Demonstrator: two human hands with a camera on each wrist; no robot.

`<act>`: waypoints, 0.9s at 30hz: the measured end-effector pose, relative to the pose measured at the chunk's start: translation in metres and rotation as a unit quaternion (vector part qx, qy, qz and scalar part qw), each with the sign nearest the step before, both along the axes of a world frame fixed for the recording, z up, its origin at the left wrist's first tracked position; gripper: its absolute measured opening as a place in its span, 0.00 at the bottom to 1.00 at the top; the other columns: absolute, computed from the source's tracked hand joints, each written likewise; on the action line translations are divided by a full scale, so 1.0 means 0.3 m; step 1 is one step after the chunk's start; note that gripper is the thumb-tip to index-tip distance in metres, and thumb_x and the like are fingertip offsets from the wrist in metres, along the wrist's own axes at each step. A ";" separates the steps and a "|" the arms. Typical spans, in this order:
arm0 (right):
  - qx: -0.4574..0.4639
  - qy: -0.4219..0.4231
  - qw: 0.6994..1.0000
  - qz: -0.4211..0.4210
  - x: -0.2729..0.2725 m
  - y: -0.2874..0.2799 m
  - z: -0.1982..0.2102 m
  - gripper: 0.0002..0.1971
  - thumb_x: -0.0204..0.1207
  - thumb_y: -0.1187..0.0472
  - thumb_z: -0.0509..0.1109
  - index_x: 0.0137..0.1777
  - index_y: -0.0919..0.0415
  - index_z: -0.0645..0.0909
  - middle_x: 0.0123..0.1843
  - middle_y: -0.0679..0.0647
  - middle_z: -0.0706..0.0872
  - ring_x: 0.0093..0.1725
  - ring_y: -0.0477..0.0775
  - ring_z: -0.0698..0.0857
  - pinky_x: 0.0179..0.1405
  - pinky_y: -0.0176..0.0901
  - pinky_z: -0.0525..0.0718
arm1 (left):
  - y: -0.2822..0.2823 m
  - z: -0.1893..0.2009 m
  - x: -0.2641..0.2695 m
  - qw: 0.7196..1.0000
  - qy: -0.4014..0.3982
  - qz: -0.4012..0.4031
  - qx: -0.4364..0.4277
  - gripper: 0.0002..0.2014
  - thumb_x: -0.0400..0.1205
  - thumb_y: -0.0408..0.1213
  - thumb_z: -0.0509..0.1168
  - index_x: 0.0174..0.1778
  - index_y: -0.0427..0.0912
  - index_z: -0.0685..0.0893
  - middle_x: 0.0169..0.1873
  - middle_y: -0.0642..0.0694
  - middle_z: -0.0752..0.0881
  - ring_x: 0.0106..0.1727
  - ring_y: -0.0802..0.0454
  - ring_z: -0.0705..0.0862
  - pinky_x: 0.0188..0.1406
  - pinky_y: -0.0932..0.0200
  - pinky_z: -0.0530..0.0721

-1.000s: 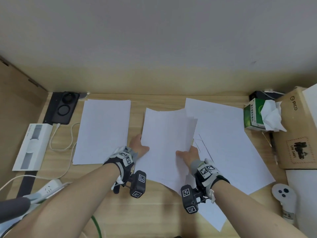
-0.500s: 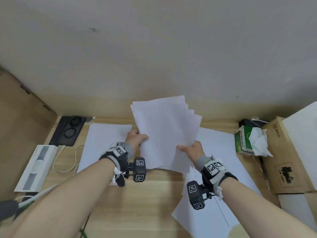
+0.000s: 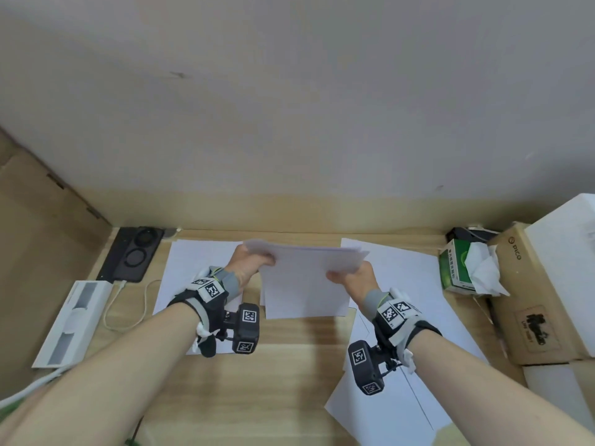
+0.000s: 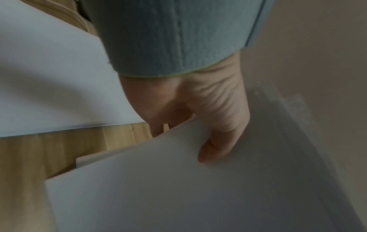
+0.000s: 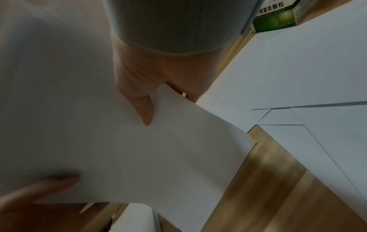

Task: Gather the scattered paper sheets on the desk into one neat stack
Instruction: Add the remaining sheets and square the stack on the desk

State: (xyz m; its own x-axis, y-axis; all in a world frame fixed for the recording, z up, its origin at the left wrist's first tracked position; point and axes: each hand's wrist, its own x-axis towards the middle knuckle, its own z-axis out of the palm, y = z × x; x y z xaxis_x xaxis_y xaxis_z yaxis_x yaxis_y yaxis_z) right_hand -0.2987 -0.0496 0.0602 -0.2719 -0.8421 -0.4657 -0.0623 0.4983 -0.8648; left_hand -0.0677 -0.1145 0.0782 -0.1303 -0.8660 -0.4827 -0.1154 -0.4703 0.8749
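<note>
Both hands gripping a bundle of paper sheets, held edge-down above the bench.

Left hand (image 3: 249,263) & right hand (image 3: 352,280) are each pinching a side edge of the held sheets (image 3: 306,284), thumbs on the near face (wrist views: left hand (image 4: 200,113), right hand (image 5: 151,81); sheets (image 4: 178,188) (image 5: 119,149)). Bundle is hanging near-upright, w/ lower edge close over the bench (image 3: 289,365); edges not squared. One loose sheet (image 3: 190,268) is lying flat at left, beside a black device (image 3: 133,254) & white cable (image 3: 128,304). Overlapping loose sheets (image 3: 418,317) are lying at right, near a green box (image 3: 454,265) & cardboard box (image 3: 531,300).
</note>
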 end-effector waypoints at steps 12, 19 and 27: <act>-0.007 -0.049 0.998 -0.029 -0.006 -0.050 0.058 0.11 0.67 0.75 0.75 0.43 0.59 0.85 0.44 0.57 0.89 0.44 0.58 0.87 0.42 0.46 0.84 | -0.059 0.046 -0.012 0.996 -0.068 -0.034 -0.041 0.15 0.71 0.25 0.73 0.53 0.41 0.85 0.47 0.47 0.89 0.49 0.50 0.87 0.45 0.63 0.81; 0.023 -0.056 0.997 -0.040 0.024 -0.062 0.042 0.11 0.67 0.74 0.71 0.45 0.59 0.83 0.45 0.58 0.87 0.44 0.58 0.85 0.38 0.46 0.81 | -0.031 0.010 -0.045 0.997 -0.072 -0.019 -0.017 0.15 0.62 0.32 0.76 0.44 0.42 0.88 0.49 0.40 0.91 0.53 0.44 0.89 0.58 0.47 0.86; 0.055 -0.049 0.997 -0.039 0.031 -0.069 -0.037 0.09 0.69 0.75 0.70 0.47 0.66 0.83 0.44 0.61 0.86 0.44 0.61 0.83 0.38 0.45 0.80 | -0.017 -0.052 -0.018 0.994 -0.097 -0.045 0.005 0.11 0.69 0.27 0.76 0.43 0.44 0.86 0.48 0.41 0.90 0.52 0.42 0.89 0.57 0.48 0.86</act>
State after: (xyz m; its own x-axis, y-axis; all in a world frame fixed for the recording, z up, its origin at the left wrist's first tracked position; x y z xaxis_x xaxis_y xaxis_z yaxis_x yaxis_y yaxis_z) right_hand -0.2895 -0.0702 0.0491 -0.2841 -0.7620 -0.5819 0.0619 0.5911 -0.8042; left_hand -0.0731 -0.1196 0.0625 -0.1102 -0.8497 -0.5156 -0.3244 -0.4596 0.8267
